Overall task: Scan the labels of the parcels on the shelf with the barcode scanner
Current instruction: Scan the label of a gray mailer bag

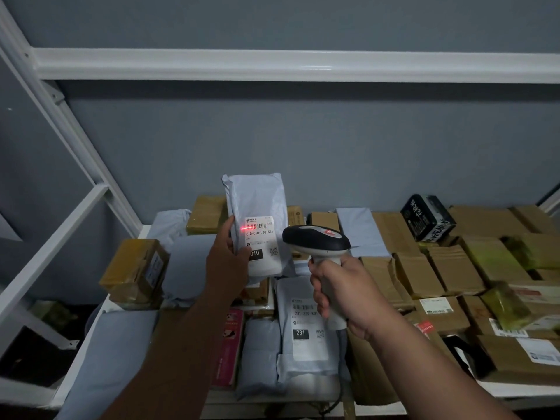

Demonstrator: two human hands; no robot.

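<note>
Scanner (pixel 316 239) grip hidden in right hand (pixel 342 294)

A flat grey-blue wall (pixel 303 140) filled the view from nine to three o'clock. A white horizontal shelf beam (pixel 272 64) ran across it toward twelve o'clock and cast a dark band of shadow just beneath. At ten o'clock a white upright post (pixel 69 128) slanted down, with a white cross rail (pixel 51 241) branching off toward eight o'clock. The white shelf (pixel 515 389) showed a bare edge at four o'clock. Light was dim and even; the floor at seven o'clock lay in darkness.
</note>
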